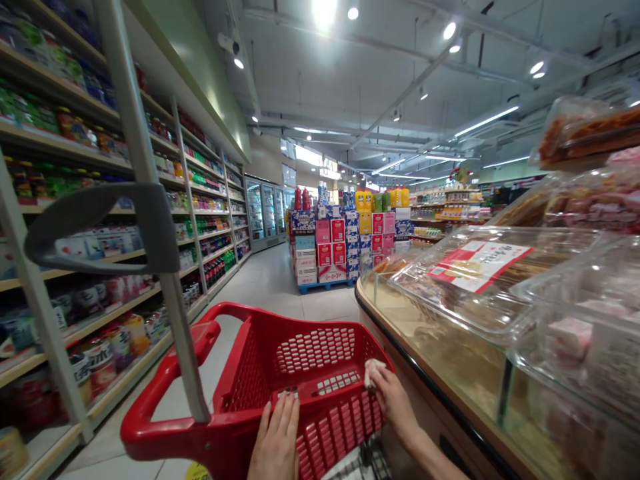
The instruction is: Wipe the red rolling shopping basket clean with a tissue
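Note:
A red plastic shopping basket (280, 333) on wheels stands right in front of me, with slotted sides and a long grey metal pull handle (133, 133) that has a dark grey grip. My left hand (277, 433) lies on its near rim, fingers stretched out over the edge. At the right rim, my right hand (393, 400) is closed round a crumpled white cloth (373, 372), perhaps a wipe or tissue, pressed to the basket's edge. No goods are visible in the part of the basket I can see.
A display counter (430, 373) with clear-lidded food trays (480, 267) runs close along the right. Drink shelves (110, 267) line the left. Ahead, stacked cartons (333, 250) stand on a blue pallet (325, 287), with glass-door fridges (263, 207) behind to the left.

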A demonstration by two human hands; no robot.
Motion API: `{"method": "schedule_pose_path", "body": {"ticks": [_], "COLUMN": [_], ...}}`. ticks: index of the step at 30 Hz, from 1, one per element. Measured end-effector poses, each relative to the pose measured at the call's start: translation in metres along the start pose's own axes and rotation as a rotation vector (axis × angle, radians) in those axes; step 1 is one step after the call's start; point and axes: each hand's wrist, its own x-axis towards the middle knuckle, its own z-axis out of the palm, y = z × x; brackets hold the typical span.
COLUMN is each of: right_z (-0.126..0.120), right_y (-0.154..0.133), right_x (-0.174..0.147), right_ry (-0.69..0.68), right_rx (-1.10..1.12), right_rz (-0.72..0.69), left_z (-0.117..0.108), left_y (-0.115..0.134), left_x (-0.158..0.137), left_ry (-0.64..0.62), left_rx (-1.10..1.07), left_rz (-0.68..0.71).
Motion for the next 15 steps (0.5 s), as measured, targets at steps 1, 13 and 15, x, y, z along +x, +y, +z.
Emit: {"method": "schedule_pose_path", "body": {"ticks": [1, 13, 15], "right_z": [-0.002, 0.002, -0.01], "right_y": [-0.002, -0.013, 0.002], "right_x": [0.001, 0.024, 0.034], "right_ry": [-0.037, -0.117, 0.043], "right_rx": [0.016, 0.293, 0.302], "right_rz": [-0.035, 0.037, 0.149], "left_z": [0.002, 0.026, 0.036], "left_y": [0.0, -0.014, -0.019], "left_x": [0.0, -0.009, -0.013], "left_ry": [0.009, 0.132, 0.201], "left_rx": [0.0, 0.096, 0.103], "left_rz": [0.0, 0.125, 0.145]}}
